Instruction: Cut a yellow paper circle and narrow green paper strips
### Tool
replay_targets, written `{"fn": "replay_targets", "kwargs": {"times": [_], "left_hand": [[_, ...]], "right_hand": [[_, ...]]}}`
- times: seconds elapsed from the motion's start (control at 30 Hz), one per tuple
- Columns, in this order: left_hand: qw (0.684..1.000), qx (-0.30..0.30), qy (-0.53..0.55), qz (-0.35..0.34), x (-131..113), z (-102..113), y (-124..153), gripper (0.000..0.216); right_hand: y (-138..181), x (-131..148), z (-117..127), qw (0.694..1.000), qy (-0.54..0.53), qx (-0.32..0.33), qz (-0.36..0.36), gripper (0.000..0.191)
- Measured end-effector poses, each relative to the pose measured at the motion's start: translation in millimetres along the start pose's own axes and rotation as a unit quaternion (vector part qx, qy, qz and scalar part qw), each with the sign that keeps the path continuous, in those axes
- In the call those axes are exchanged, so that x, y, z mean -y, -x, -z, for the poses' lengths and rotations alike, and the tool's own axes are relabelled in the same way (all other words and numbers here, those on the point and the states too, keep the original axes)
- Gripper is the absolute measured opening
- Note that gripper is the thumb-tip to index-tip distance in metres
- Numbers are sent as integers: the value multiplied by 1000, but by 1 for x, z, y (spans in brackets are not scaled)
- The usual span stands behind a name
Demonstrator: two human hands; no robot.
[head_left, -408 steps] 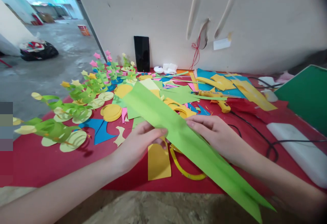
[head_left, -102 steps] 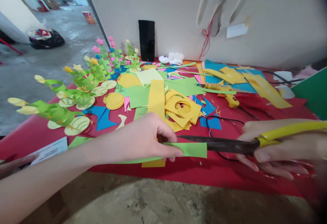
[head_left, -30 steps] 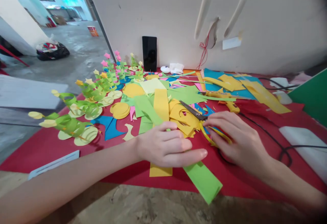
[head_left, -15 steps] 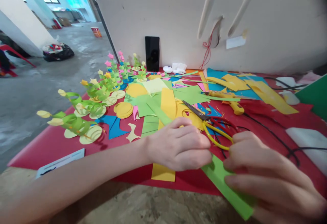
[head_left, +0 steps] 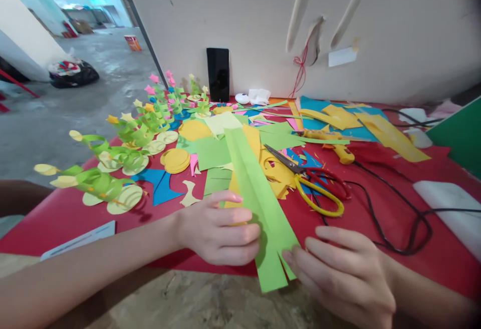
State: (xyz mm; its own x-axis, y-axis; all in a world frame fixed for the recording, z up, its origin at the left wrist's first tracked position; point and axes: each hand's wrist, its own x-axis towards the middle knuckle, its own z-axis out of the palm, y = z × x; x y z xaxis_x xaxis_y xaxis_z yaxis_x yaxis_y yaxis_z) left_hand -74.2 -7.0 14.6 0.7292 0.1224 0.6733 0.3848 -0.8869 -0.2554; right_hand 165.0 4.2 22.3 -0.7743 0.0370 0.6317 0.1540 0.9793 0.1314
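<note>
Two grips of mine on one creased green paper strip (head_left: 259,194), above the desk (head_left: 71,216). Strip runs between them. Long axis: from the near end, just left of my right fingertips, away from me and leftward, past my left grip, to a far end over the yellow paper strip (head_left: 252,138). Crease follows that axis.

Left grip (head_left: 221,231): fingers curled along the strip's left edge, partway up. Thumb hidden; cannot tell whether I pinch.

Right grip (head_left: 338,271): fingertips bunched at the right edge of the near end, beside the slit. Cannot tell whether the paper sits between them or merely touches.

Relation that counts, my judgement: slit opens toward me, roughly along the long axis; right grip nearer it, left grip across the strip's width.

Scissors (head_left: 298,169): beyond my right grip, apart from it, tips pointing away and left, handles my way.
</note>
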Motion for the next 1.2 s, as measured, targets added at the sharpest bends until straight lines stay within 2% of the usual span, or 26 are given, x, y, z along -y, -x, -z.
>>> {"fn": "replay_targets", "kwargs": {"times": [0.1, 0.23, 0.43, 0.53, 0.6, 0.7, 0.77, 0.83, 0.9, 0.93, 0.97, 1.03, 1.13, 1.2], "left_hand": [[1000, -3, 10, 18, -1, -4, 5, 18], [999, -15, 30, 42, -1, -8, 5, 22], [992, -30, 77, 91, -5, -10, -8, 26], [986, -38, 92, 132, -6, -13, -18, 17], [980, -66, 101, 160, -6, -15, -24, 5], [963, -144, 125, 191, -3, -19, -39, 21], [943, -210, 149, 213, 2, -21, -54, 29], [908, -288, 176, 249, 9, -21, -75, 30], [850, -369, 204, 316, 17, -19, -99, 25], [817, -407, 221, 345, 21, -18, -111, 22], [784, -430, 243, 376, 25, -16, -121, 22], [735, -462, 285, 406, 35, -13, -137, 25], [703, -483, 333, 402, 49, -5, -148, 24], [691, -479, 371, 393, 57, 4, -149, 21]], "right_hand": [[-3, -5, -5, 996, -5, -23, 90, 19], [-5, -12, -7, 994, -17, -38, 99, 16], [-9, -17, -6, 993, -115, 6, -41, 23], [-13, -20, 3, 983, -151, -41, -98, 20], [-16, -24, 11, 971, -182, -70, -136, 17], [-26, -37, 21, 952, -186, -126, -207, 16], [-37, -52, 25, 926, -167, -220, -257, 19], [-53, -72, 29, 878, -173, -346, -282, 18], [-70, -94, 37, 819, -227, -460, -257, 11], [-79, -105, 43, 797, -249, -491, -248, 8], [-88, -115, 50, 786, -264, -502, -246, 4], [-102, -133, 67, 797, -250, -480, -268, 9], [-117, -151, 89, 834, -227, -371, -341, 23], [-121, -155, 95, 838, -241, -308, -380, 28]]}}
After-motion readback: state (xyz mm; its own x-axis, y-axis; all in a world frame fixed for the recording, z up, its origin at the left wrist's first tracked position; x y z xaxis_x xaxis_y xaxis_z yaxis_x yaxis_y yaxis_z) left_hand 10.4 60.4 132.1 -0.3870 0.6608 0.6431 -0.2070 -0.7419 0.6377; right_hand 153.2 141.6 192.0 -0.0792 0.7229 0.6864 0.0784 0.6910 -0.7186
